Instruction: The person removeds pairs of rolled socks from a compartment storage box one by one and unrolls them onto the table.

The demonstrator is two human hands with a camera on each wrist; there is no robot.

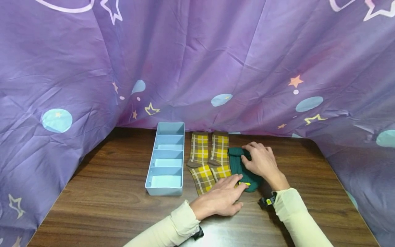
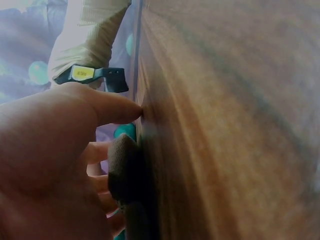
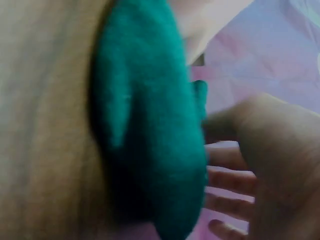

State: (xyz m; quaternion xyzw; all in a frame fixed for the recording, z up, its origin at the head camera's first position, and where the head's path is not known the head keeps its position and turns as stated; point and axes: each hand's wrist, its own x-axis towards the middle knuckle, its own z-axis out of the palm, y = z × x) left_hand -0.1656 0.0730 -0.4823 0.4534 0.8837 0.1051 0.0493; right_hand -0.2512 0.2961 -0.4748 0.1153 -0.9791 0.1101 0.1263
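A folded dark green ribbed sock [image 1: 237, 166] lies on the wooden table, with a small yellow patch near its lower end. My right hand [image 1: 260, 161] rests over its right side, fingers loosely bent. In the right wrist view the green sock [image 3: 150, 120] bulges up beside the fingers. Two yellow-and-brown plaid socks [image 1: 199, 151] lie side by side to its left. My left hand [image 1: 220, 199] lies across the lower end of the nearer plaid sock [image 1: 219, 151], fingertips reaching the green sock's lower edge. Its thumb touches the tabletop in the left wrist view.
A light blue box [image 1: 164, 191] with several compartments in a row stands left of the plaid socks. The wooden table [image 1: 102, 192] ends at a purple patterned curtain [image 1: 197, 68] behind and at both sides.
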